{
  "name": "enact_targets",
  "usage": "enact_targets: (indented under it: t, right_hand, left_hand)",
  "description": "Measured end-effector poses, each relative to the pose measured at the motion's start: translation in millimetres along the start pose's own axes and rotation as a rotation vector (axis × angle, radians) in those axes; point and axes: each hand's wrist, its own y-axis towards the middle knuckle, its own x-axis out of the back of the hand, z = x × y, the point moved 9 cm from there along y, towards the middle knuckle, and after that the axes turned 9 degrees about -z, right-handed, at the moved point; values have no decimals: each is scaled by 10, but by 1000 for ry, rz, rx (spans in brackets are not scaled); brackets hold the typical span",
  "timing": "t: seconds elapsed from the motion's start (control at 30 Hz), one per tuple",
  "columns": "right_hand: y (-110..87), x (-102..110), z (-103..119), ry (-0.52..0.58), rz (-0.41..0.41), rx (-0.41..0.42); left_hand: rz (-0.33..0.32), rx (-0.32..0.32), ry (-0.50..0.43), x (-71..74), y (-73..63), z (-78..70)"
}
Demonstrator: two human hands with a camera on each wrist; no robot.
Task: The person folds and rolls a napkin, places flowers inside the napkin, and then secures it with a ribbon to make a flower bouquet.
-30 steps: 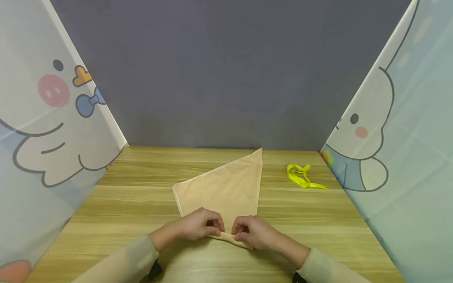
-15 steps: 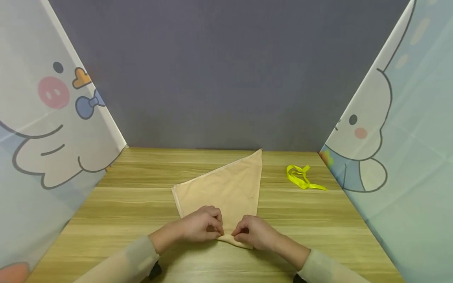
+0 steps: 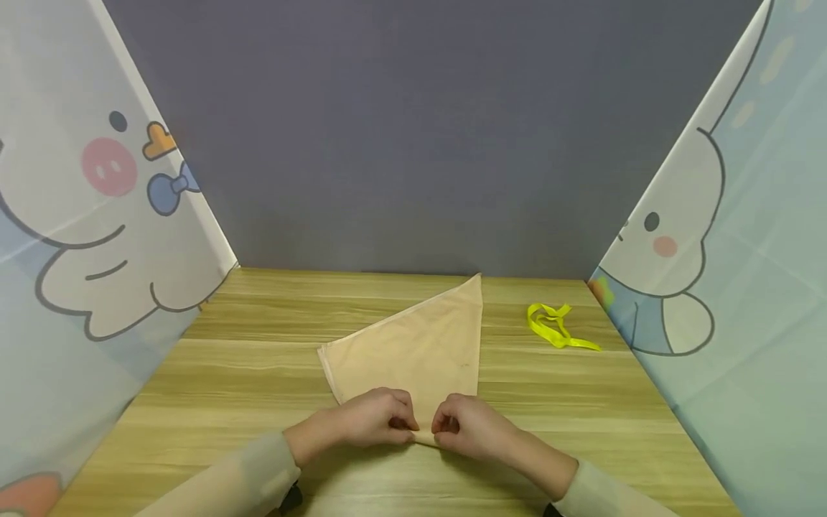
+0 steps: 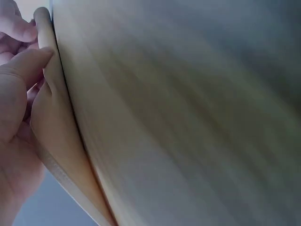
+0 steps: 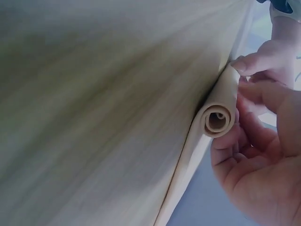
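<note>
A thin beige cloth (image 3: 413,352) lies on the table, pointed at its far right corner, its near edge rolled into a tube. In the right wrist view the tube's end (image 5: 227,96) shows as a spiral of several layers. My left hand (image 3: 377,418) pinches the roll between thumb and fingers; in the left wrist view its thumb (image 4: 35,63) presses on the rolled edge. Close by on the right, my right hand (image 3: 474,427) grips the same roll with curled fingers. Only a short stretch of roll shows between the two hands.
A yellow ribbon (image 3: 561,342) lies loosely looped on the wood-grain table (image 3: 258,373), right of the cloth. A grey panel (image 3: 413,143) stands at the back. Printed cartoon sheets (image 3: 58,215) (image 3: 762,287) wall both sides.
My left fingers have come down from around the roll into a closer pinch. My right hand now covers the roll's right end, which stuck out before. The head view has shifted slightly.
</note>
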Motion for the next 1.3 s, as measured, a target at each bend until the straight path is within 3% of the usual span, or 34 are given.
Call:
enact_targets:
  t: [0.17,0.33,0.5,0.67,0.83,0.93,1.13,1.3]
  right_hand:
    - [-79,20,-17,-16,6,23]
    - [-123,6,-43,4,6,-3]
    - [-124,20,-52,-16,-10,2]
    - [-91,44,-98,-21,-19,-11]
    - [-75,42,-169,72,-5,-61]
    - [-68,50,-173,111,-3,-56]
    - [-57,40,-197,131,13,-58]
    - [-42,63,-204,85,-15,-45]
  left_hand:
    - [21,30,25,-47,28,-34]
    - [47,16,-25,-70,-16,-63]
    - [14,8,-51,-69,-51,-30]
    - [-20,83,-125,-65,-43,104]
    - [-7,190,-237,-83,-37,225]
    - [1,211,-278,-94,-27,240]
    - [-1,146,-194,-71,-1,188]
    - [-36,2,-3,8,21,77]
